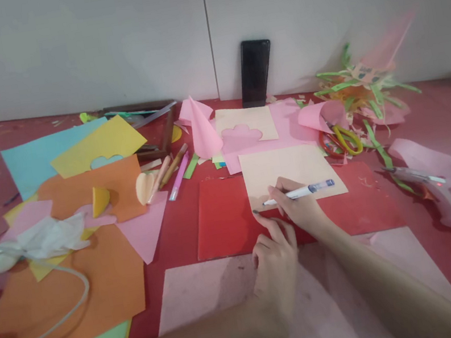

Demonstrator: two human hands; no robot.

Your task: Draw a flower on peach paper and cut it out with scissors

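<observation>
My right hand (300,209) is closed around a white pen (299,193) with a blue end. Its tip points left, at the lower left part of a cream sheet of paper (289,164). My left hand (275,253) has the index finger stretched to the sheet's lower left corner, while the other fingers are loosely curled and hold nothing. Under the cream sheet lies a bright red board (222,215), on the red table. A second cream sheet (263,122) with a scalloped cut-out lies farther back.
Left are orange paper (76,286), a white cable (85,296) and several markers (179,175). Behind stand a pink paper cone (204,129) and a phone (256,71) against the wall. Scissors (341,141) and a glue gun (436,188) with a cord lie right.
</observation>
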